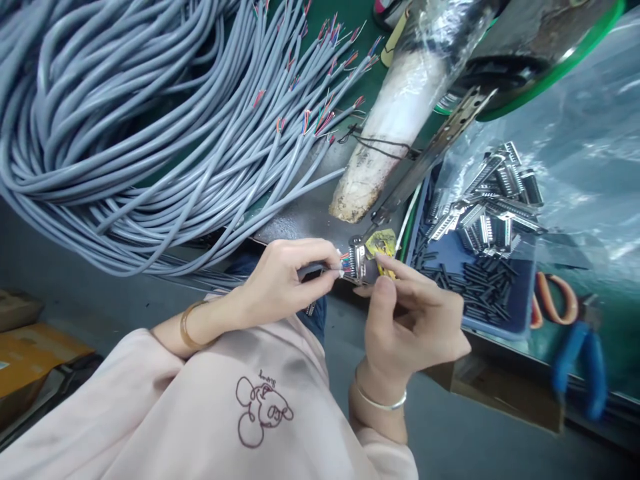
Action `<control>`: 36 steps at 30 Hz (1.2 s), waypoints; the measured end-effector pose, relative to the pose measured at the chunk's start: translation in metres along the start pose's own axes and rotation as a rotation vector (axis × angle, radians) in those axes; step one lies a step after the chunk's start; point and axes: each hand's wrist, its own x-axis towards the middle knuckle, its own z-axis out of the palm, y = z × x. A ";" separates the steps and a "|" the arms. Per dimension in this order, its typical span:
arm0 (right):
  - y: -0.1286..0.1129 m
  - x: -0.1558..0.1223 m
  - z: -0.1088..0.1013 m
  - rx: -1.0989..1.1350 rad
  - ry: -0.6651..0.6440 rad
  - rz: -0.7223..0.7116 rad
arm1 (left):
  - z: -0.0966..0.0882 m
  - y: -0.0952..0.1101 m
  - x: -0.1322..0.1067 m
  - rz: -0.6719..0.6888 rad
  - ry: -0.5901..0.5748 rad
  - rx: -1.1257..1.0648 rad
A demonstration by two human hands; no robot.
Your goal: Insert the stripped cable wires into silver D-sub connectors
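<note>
My left hand (295,277) pinches the stripped end of a grey cable, where several thin coloured wires (345,262) fan out toward the pins of a metal multi-pin connector (357,259). The connector sits at the bench edge, below a dark metal tip on a slotted bracket (440,150). Just right of it is a yellow taped piece (381,244). My right hand (413,313) is beside the connector and the yellow piece, its thumb and index finger curled close together. Whatever lies between those fingers is too small to make out.
Grey cables (125,160) with stripped ends lie heaped at left. A white wrapped tube (390,127) slants down over the bench. At right, a blue tray (523,313) contains connectors (493,200) and short black tubes (480,290). Blue-handled cutters (580,360) and an orange-handled tool (563,297) lie beyond.
</note>
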 end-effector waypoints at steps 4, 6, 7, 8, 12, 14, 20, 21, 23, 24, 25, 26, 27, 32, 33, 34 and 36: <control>-0.011 0.005 -0.012 -0.096 -0.213 0.030 | 0.004 -0.001 -0.010 0.049 -0.021 -0.007; -0.015 0.005 -0.016 -0.102 -0.255 0.011 | 0.005 -0.003 -0.015 0.069 -0.003 -0.009; -0.016 0.004 -0.018 -0.083 -0.243 0.017 | 0.006 -0.004 -0.018 0.068 0.023 -0.011; -0.015 0.002 -0.018 -0.052 -0.213 0.026 | 0.006 -0.004 -0.021 0.060 0.060 -0.023; 0.000 -0.010 -0.015 0.083 -0.065 -0.079 | 0.001 -0.005 -0.031 -0.182 0.055 -0.269; 0.008 -0.014 -0.013 0.080 -0.075 -0.180 | -0.005 -0.006 -0.033 -0.420 -0.131 -0.521; -0.004 -0.017 -0.018 0.008 0.253 -0.176 | -0.016 -0.010 -0.040 -0.721 -0.240 -0.873; -0.012 -0.019 -0.019 0.004 0.293 -0.156 | -0.016 -0.010 -0.041 -0.705 -0.186 -0.842; -0.027 -0.023 -0.019 -0.065 0.082 -0.120 | -0.015 -0.009 -0.044 -0.660 -0.111 -0.774; -0.034 -0.025 -0.017 -0.098 -0.148 -0.130 | -0.015 -0.008 -0.045 -0.634 -0.094 -0.748; -0.039 -0.025 -0.014 -0.128 -0.295 -0.160 | -0.014 -0.008 -0.046 -0.606 -0.086 -0.726; -0.043 -0.025 -0.010 -0.163 -0.371 -0.183 | -0.014 -0.008 -0.047 -0.578 -0.081 -0.705; -0.046 -0.025 -0.006 -0.183 -0.405 -0.208 | -0.014 -0.007 -0.048 -0.548 -0.083 -0.684; -0.041 -0.014 -0.012 -0.152 -0.309 -0.175 | -0.008 -0.007 -0.059 -0.331 -0.051 -0.462; -0.037 -0.010 -0.019 -0.129 -0.201 -0.147 | -0.005 -0.007 -0.061 -0.250 -0.008 -0.361; -0.033 -0.005 -0.028 -0.102 -0.045 -0.104 | -0.001 -0.008 -0.063 -0.148 0.051 -0.239; -0.021 0.008 -0.046 -0.033 0.360 -0.096 | 0.012 -0.010 -0.064 0.075 0.134 0.000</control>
